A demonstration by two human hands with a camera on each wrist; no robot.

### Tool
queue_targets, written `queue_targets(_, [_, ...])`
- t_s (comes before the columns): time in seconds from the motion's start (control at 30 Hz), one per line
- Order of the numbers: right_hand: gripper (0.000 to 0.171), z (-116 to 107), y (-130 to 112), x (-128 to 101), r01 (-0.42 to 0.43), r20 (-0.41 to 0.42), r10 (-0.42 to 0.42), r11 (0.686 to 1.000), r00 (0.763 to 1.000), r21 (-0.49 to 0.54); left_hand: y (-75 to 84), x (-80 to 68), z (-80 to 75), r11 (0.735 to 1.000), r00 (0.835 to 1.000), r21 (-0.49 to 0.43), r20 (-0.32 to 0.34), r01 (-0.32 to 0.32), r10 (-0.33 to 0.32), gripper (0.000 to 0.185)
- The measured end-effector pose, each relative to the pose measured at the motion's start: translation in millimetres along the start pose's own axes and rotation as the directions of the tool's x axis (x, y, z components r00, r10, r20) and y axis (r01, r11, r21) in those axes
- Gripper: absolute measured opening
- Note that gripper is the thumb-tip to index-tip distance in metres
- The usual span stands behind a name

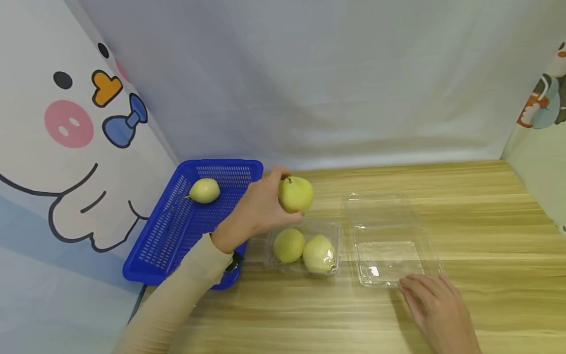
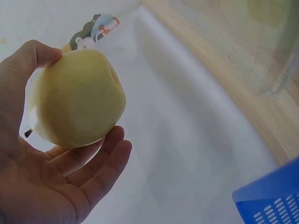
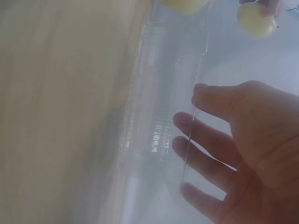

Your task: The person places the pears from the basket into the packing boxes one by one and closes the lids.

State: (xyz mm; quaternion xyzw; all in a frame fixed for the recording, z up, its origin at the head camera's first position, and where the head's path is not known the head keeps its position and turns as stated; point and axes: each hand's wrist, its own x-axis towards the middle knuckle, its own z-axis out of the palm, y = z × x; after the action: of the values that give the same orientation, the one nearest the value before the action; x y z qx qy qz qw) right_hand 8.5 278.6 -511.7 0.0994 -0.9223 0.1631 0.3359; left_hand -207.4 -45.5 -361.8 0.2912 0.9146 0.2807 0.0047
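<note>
My left hand (image 1: 261,206) holds a yellow-green pear (image 1: 295,194) in the air above a clear plastic clamshell tray (image 1: 336,231); the left wrist view shows the pear (image 2: 77,105) cradled between thumb and fingers (image 2: 100,161). Two more pears (image 1: 289,245) (image 1: 319,254) lie in the tray. Its clear lid (image 1: 386,236) lies open flat to the right. My right hand (image 1: 435,302) rests on the table with straight fingers (image 3: 205,158) touching the lid's near edge (image 3: 191,121). One pear (image 1: 204,191) lies in a blue basket (image 1: 177,231).
The blue basket sits at the wooden table's (image 1: 486,221) left end, against a cartoon-printed curtain (image 1: 66,123). A plain pale cloth (image 1: 309,73) hangs behind the table. Another printed curtain (image 1: 544,103) borders the right side.
</note>
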Motion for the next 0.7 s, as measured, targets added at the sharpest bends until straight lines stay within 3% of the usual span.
queue_targets(0.23, [0.075, 1, 2, -2, 0.016, 0.004, -0.016, 0.999, 1.0, -0.029, 15.2, 3.5, 14.3, 0.999, 0.999, -0.019, 0.026, -0.044, 0.045, 0.083])
queue_targets(0.5, [0.076, -1, 4, -3, 0.01, 0.0, -0.01, 1.0, 1.0, -0.023, 39.6, 8.0, 35.3, 0.994, 0.989, -0.021, 0.101, -0.11, 0.112, 0.086])
queue_targets(0.7, [0.076, -3, 2, -1, 0.006, 0.013, -0.005, 1.0, 1.0, -0.021, 50.9, 3.6, 50.1, 0.989, 0.982, -0.077, 0.131, -0.128, 0.138, 0.084])
